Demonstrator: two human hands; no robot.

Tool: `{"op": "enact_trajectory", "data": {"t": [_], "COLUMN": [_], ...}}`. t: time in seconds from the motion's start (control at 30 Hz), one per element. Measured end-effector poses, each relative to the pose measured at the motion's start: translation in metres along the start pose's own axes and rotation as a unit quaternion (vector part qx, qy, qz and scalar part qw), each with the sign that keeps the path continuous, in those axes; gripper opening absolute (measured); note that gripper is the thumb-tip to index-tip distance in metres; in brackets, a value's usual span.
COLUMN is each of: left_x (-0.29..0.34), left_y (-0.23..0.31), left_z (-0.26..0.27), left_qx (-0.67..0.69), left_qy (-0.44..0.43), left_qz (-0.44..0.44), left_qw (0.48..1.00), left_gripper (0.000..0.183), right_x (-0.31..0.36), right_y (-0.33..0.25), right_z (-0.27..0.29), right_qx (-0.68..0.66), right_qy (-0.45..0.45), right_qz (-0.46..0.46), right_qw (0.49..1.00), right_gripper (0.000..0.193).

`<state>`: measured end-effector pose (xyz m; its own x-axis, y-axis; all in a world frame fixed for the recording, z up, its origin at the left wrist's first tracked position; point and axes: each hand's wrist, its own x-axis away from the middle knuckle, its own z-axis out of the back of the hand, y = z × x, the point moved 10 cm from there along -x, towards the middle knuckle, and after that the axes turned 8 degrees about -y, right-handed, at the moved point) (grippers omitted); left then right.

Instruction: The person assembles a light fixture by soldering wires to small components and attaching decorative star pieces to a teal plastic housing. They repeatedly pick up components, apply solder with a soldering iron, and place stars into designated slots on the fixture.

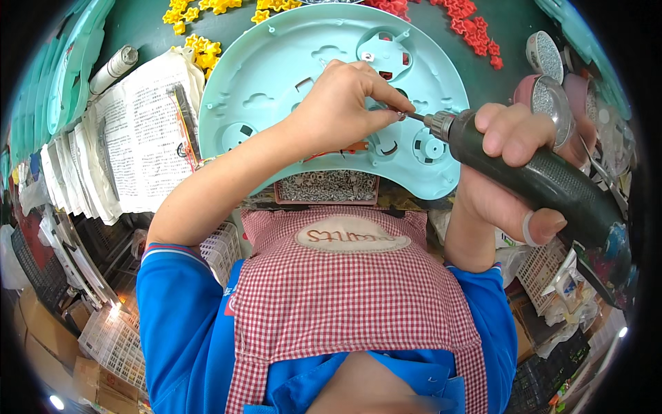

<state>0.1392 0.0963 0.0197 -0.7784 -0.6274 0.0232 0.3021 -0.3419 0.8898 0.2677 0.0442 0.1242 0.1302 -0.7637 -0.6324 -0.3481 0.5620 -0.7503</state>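
Note:
My right hand (507,172) wraps around a dark electric screwdriver (576,193), its bit pointing left. At the bit's tip, my left hand (345,96) pinches a small metal piece that looks like a screw (402,116); the fingertips partly hide it. Both hands are over a curved, light turquoise plastic shell (258,69), which lies with its hollow inside up. Set into the shell are a round turquoise part (429,147) at the right and a larger turquoise part (386,54) at the far side. Thin coloured wires show below my left wrist.
A tray of small screws (327,201) sits at the near edge. Printed papers (148,138) lie left, with stacked turquoise shells (65,90) beyond. Yellow star pieces (203,52) and red ones (472,31) lie at the back. Bowls of small metal parts (545,55) stand right.

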Motion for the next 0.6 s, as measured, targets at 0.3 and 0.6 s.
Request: {"op": "enact_trajectory", "data": {"t": [0.3,0.6], "left_x": [0.001,0.0048], "left_y": [-0.0026,0.0009], "left_z": [0.0003,0.0031], "left_qx": [0.055,0.015], "left_qy": [0.024,0.04], "left_qz": [0.001,-0.008], "left_qw": [0.998,0.999], "left_gripper": [0.033,0.032], "right_x": [-0.003,-0.0041], "right_y": [0.0034,0.0026], "right_z": [-0.0042,-0.0048], "right_qx": [0.003,0.006], "right_qy": [-0.008,-0.02], "right_qz": [-0.001,-0.006], "right_qw": [1.0,1.0], "right_gripper": [0.089,0.086]}}
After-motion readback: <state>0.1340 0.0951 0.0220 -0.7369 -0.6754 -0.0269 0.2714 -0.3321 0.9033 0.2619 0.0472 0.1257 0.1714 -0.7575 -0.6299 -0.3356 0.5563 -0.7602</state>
